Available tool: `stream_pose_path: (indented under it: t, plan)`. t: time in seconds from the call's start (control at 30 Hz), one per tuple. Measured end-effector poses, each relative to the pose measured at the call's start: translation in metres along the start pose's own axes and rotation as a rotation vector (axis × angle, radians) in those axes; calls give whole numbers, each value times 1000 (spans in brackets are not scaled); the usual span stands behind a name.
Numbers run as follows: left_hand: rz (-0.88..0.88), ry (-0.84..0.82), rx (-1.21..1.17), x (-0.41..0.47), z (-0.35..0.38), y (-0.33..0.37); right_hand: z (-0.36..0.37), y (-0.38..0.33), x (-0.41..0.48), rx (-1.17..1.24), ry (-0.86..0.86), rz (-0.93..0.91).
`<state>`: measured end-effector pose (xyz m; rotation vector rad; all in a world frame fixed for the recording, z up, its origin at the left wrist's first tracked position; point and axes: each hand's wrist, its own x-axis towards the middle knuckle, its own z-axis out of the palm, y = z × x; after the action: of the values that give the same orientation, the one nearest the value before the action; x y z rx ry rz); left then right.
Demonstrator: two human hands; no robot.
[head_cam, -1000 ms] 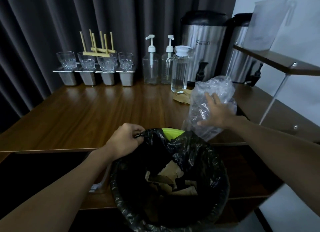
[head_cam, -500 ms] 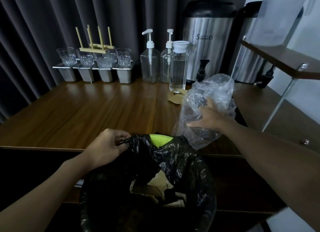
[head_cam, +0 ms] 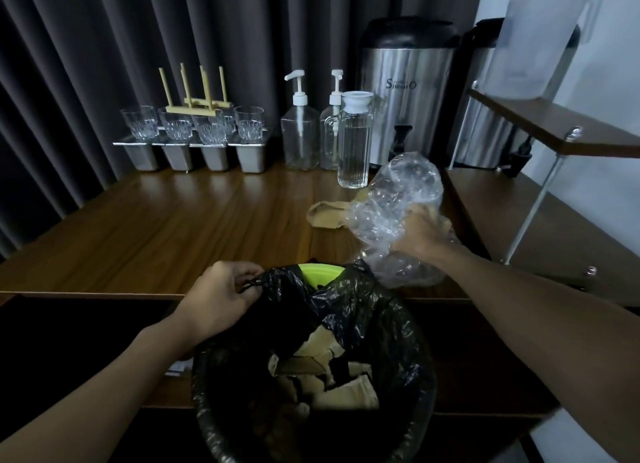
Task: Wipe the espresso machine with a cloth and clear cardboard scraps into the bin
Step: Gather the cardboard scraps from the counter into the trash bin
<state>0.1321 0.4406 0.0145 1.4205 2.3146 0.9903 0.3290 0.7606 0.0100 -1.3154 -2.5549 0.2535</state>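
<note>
A bin lined with a black bag is held up at the table's front edge, with a green rim showing at its far side. Several cardboard scraps lie inside it. My left hand pinches the bag's edge at the left. My right hand grips a crumpled clear plastic bag just above the table, right of the bin. Another cardboard scrap lies on the wooden table behind the plastic. No cloth or espresso machine is visible.
At the back stand several glasses on steel tins, two pump bottles, a water jug and two steel dispensers. A shelf with a plastic pitcher juts out at right.
My right hand has closed tighter on the plastic bag and drawn it a little toward the bin. The left hand still holds the bag's edge.
</note>
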Motion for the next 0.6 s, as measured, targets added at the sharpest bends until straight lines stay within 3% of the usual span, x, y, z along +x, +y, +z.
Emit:
stream_pose_path:
  t: [0.13,0.23,0.33,0.43,0.6]
  plan:
    - [9,38,11,-8,-9,-6,-33,-20,-19,465,58,-44]
    - [-34,101,17,-11,-17,-9,-65,-53,-45,534,163,-104]
    - [-19,149,24,-16,-27,-5,-85,-88,-81,628,45,-348]
    - [-29,195,20,-19,-36,-1,-88,-119,-117,460,-119,-602]
    - [-22,274,-11,-31,-52,3,-68,-157,-165,166,-472,-687]
